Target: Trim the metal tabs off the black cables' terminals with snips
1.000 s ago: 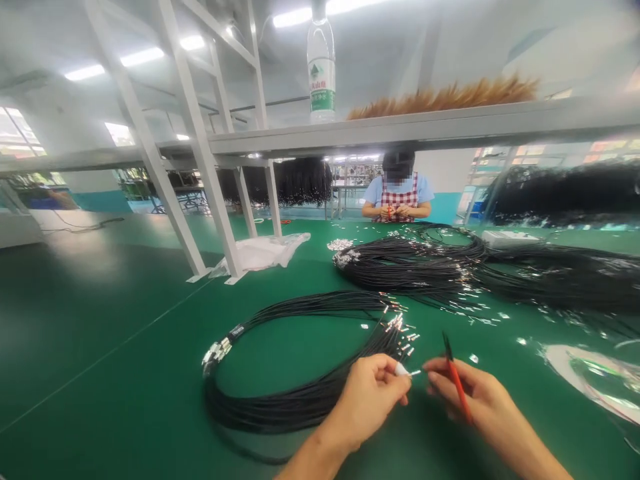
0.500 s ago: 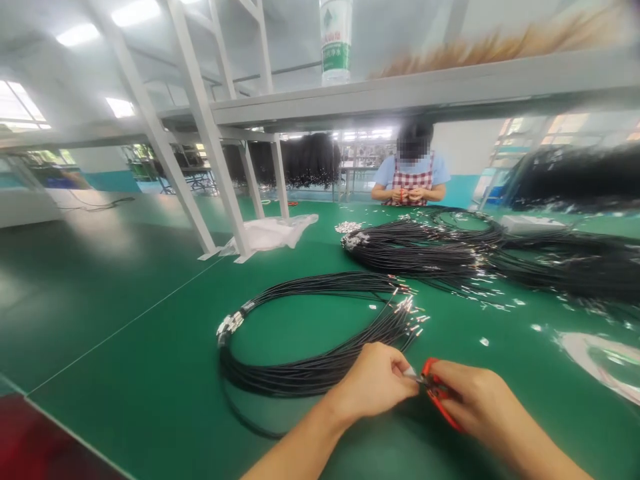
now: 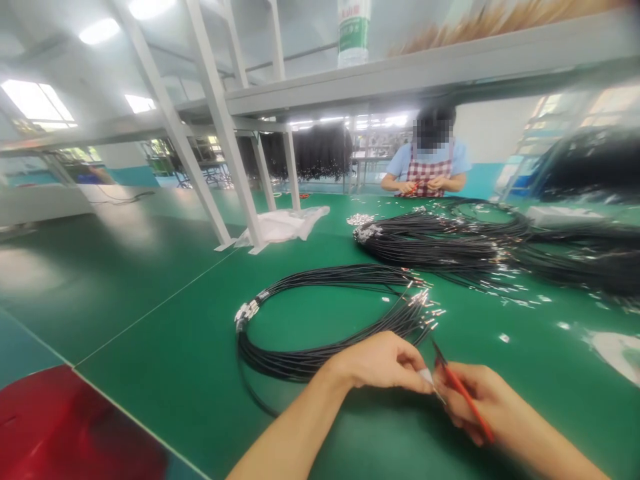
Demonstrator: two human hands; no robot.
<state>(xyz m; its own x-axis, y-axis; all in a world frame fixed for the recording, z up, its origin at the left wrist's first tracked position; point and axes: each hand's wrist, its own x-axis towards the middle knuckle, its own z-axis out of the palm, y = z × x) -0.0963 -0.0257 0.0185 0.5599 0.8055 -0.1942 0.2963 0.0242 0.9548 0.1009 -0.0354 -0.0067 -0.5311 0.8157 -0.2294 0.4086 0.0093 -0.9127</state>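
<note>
My left hand [image 3: 393,363] is closed, pinching a small white piece [image 3: 425,375] from which a thin wire end sticks out to the right. My right hand [image 3: 475,400] holds red-handled scissors [image 3: 463,393], their dark blades pointing up and left; its fingertips are at the wire end beside my left fingers. Behind my left hand a looped bundle of black cables [image 3: 295,363] lies on the green table, with a white tie [image 3: 247,311] at its left and bare metallic ends at its right.
More black cable bundles [image 3: 430,243] lie at the back right, near white scraps. Shelf posts [image 3: 225,133] and a plastic bag [image 3: 285,225] stand back left. A person in a checked apron [image 3: 425,167] sits opposite. A red stool [image 3: 75,427] is at lower left.
The scissors have swung from the wire piece to upright in my right hand, whose fingers now reach to the wire end. The whole view has shifted slightly.
</note>
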